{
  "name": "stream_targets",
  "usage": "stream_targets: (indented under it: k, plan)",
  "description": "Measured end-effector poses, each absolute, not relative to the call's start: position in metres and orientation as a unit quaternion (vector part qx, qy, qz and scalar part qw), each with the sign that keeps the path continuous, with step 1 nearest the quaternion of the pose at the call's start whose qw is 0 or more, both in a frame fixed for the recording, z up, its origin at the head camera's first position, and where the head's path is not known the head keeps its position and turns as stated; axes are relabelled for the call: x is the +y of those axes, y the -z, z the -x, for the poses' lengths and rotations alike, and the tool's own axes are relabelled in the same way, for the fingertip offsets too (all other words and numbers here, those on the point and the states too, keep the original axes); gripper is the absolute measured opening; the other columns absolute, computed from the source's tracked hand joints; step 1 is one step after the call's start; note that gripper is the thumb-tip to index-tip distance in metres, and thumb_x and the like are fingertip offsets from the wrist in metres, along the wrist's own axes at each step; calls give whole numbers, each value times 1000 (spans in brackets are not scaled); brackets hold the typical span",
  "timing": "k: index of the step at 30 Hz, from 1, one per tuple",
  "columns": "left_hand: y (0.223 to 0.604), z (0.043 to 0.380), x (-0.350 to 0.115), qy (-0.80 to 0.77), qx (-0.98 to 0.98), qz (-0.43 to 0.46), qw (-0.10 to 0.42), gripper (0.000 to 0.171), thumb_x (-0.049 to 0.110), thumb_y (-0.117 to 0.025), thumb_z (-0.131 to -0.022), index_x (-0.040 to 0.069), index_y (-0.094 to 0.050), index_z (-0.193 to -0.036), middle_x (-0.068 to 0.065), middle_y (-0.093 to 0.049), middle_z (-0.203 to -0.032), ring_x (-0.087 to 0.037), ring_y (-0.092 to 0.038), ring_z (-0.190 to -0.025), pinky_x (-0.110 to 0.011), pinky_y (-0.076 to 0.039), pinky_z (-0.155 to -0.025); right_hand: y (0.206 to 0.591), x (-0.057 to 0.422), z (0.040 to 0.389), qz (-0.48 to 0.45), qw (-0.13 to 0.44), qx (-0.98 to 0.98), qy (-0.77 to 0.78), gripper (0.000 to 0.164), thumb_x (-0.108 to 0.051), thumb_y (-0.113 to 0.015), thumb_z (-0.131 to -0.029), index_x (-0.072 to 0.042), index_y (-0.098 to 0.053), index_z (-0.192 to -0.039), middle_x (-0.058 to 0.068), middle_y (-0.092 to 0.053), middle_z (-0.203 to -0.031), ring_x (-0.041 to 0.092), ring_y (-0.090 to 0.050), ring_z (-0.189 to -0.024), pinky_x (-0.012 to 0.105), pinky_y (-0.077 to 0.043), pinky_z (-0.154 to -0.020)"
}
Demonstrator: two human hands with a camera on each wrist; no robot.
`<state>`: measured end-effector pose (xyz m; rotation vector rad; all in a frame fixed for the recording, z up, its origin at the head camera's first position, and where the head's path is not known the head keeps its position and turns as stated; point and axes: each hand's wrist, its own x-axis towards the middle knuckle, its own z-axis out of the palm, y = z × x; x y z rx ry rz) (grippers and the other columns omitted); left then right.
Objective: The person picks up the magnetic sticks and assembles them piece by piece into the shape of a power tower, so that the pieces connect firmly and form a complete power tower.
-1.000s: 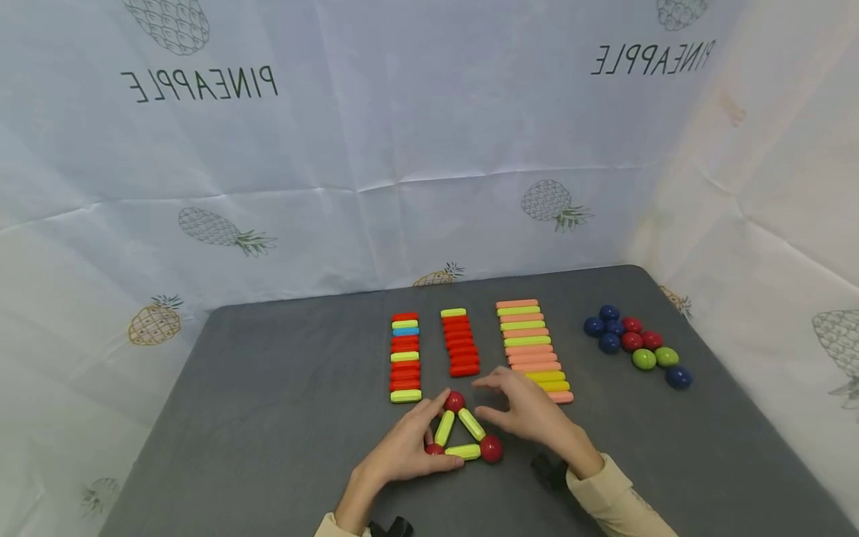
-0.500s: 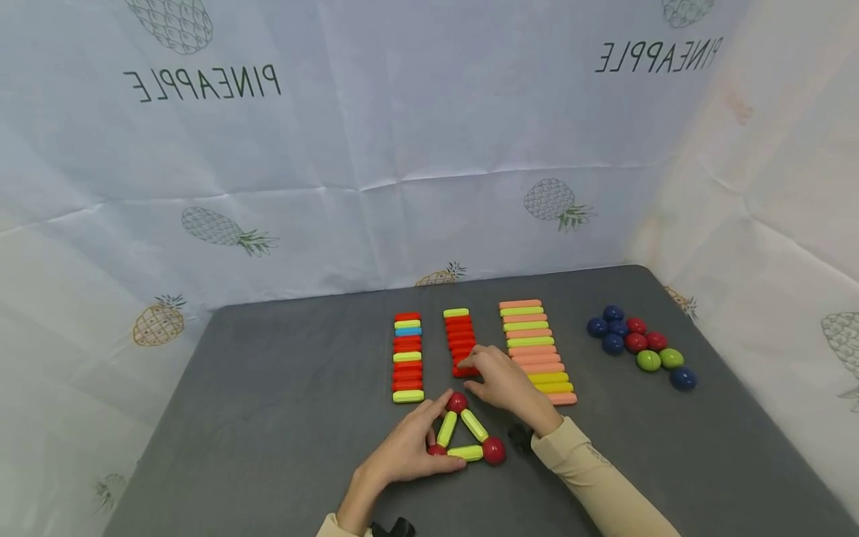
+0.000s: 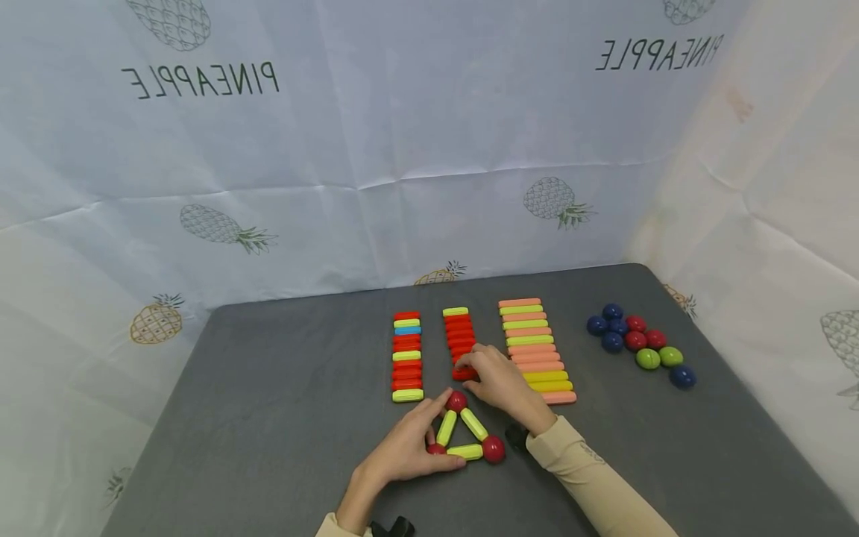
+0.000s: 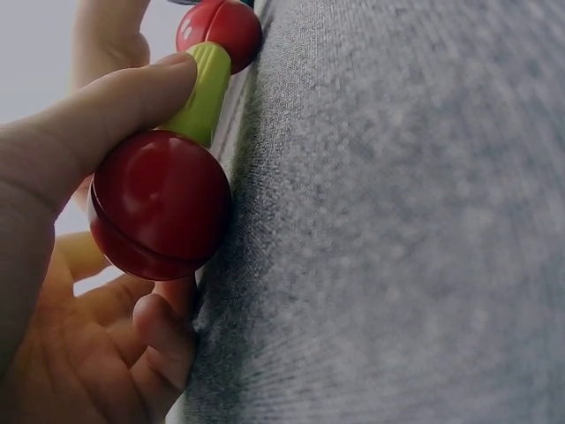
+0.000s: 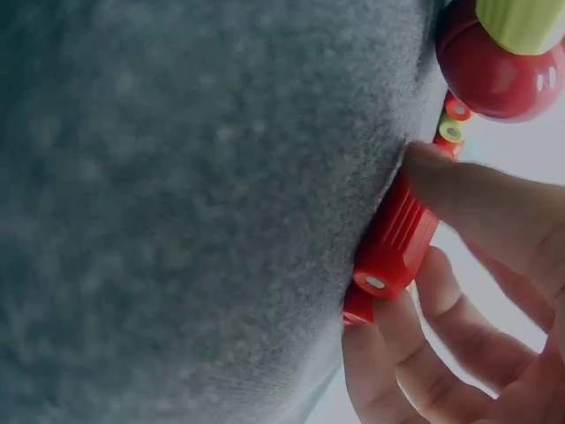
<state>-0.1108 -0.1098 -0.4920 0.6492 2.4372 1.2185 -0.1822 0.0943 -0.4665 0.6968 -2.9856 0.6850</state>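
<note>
Right hand [image 3: 499,380] pinches a red rod [image 5: 397,234]

The rod is at the near end of a row [image 3: 458,328] that runs away beyond that hand; the left hand [image 3: 403,447] spans wide to hold a triangle [image 3: 474,425] on the bench [image 3: 302,388]. Seemingly the step is picking out a rod; the next move calls for a clean lift

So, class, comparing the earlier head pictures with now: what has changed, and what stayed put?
The right hand has moved forward and slightly left, away from beside the triangle; its thumb and fingers have taken hold of the nearest red rod. The left hand still holds the triangle's left side; the triangle and loose balls lie as before.
</note>
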Motion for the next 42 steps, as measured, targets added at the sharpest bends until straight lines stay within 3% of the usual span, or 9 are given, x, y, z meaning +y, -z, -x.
stream_targets:
  k: [4,8,13,18,22,28,38,42]
  plan:
    - [491,111,-110,-430,857,-229,170,98,42,-85,-82,13,-34,-160,1,-55,-110,0,-46,-65,-17,-41,-58,468,94,182,-221,-6,-945,-241,18,-2,-84,-81,-6,-76,-96,9,-72,-95,22,-63,-84,39,-58,-79]
    - [491,112,-111,-430,857,-230,168,98,43,-85,-82,13,-33,-160,1,-55,-110,0,-45,-65,-17,-42,-59,468,95,182,-229,-10,-942,-244,22,-1,-82,-82,-3,-77,-103,11,-73,-98,22,-65,-84,39,-59,-78]
    - [490,112,-112,-429,858,-225,169,99,42,-85,-81,12,-33,-160,-1,-56,-116,0,-46,-65,-17,-43,-59,469,107,180,-240,-36,-923,-300,24,-5,-77,-89,-2,-73,-113,9,-69,-96,15,-60,-77,27,-55,-70]
    - [489,113,-111,-426,860,-227,166,99,42,-85,-82,10,-34,-160,-1,-56,-114,0,-46,-65,-17,-43,-60,462,131,164,-249,-71,-863,-435,22,-14,-73,-95,-6,-64,-113,6,-68,-99,7,-62,-80,21,-54,-72]
    - [489,113,-111,-426,860,-227,163,98,42,-85,-81,10,-35,-159,-1,-56,-113,0,-45,-64,-17,-42,-59,457,146,140,-282,-99,-820,-489,22,-16,-74,-94,-9,-61,-110,7,-69,-100,8,-67,-85,25,-59,-77]
    - [491,113,-110,-425,861,-227,161,99,43,-86,-80,12,-35,-160,1,-56,-113,1,-45,-65,-16,-42,-59,457,157,113,-281,-140,-812,-492,24,-20,-76,-93,-12,-60,-108,2,-68,-98,2,-66,-85,23,-59,-77]
    - [495,114,-109,-423,863,-229,158,99,43,-86,-80,13,-35,-160,1,-55,-110,1,-46,-65,-16,-42,-58,462,163,106,-280,-172,-802,-498,26,-20,-78,-92,-12,-60,-108,3,-66,-103,2,-66,-90,24,-60,-82]
    - [495,113,-109,-420,864,-231,155,99,43,-86,-80,12,-35,-159,2,-55,-107,2,-45,-65,-16,-41,-58,467,165,106,-291,-173,-808,-483,30,-21,-78,-91,-9,-63,-115,6,-70,-109,0,-65,-93,24,-60,-84]
